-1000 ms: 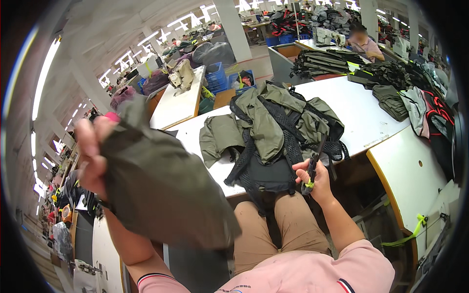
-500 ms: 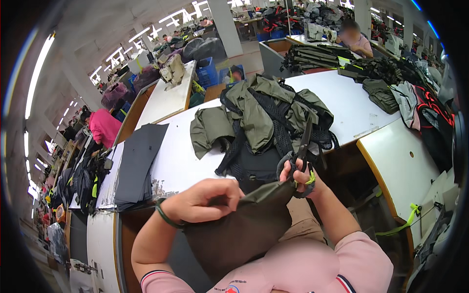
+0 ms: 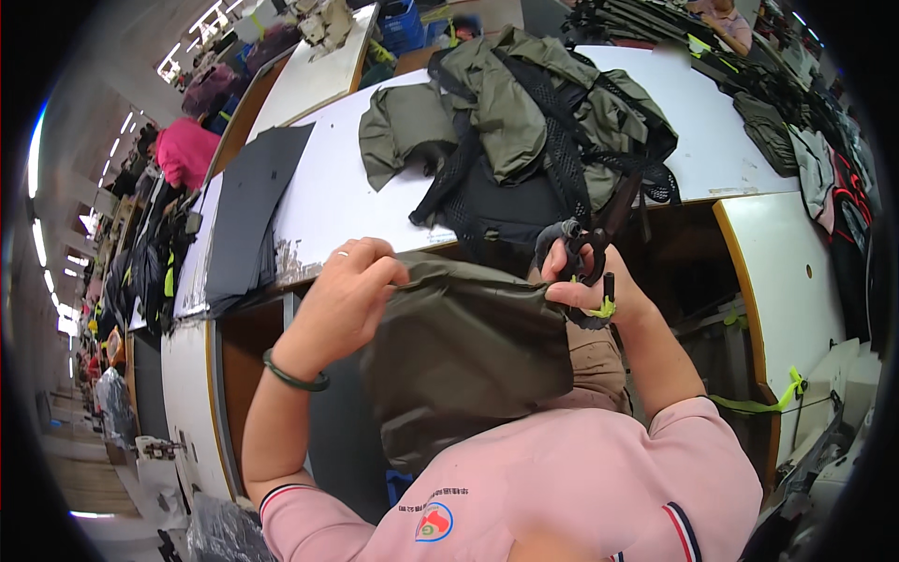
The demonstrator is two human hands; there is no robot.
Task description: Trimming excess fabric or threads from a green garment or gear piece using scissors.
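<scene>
**Dark olive cloth (image 3: 468, 365) strung between two hands, scissors (image 3: 613, 215) half lost in shadow**

Closest to me is the worker's pink shirt (image 3: 581, 468), whose front covers part of the cloth's lower edge. The cloth hangs over the lap, hiding most of it; only a bit of tan trouser (image 3: 596, 361) shows on the right.

The left hand (image 3: 353, 290), a dark bracelet (image 3: 292, 373) at its wrist, pinches the upper left edge, its fingertips partly tucked out of sight. The right hand (image 3: 622, 283) has thumb and fingers pressed together at the upper right corner, and also carries the scissors. Their handles are wrapped; the blades point away and blend into the dark behind, so I can't tell whether they're parted.

Beyond, on the white desk (image 3: 323, 178), an olive and black mesh bundle (image 3: 520, 122) lies heaped, its full shape hard to read among the folds. Dark grey sheets (image 3: 253, 211) are stacked left of it.

Farther back, someone in bright pink (image 3: 187, 150) bends at the left, hands unclear, and at upper right a co-worker (image 3: 726, 23) is cut off by the frame's top.
</scene>
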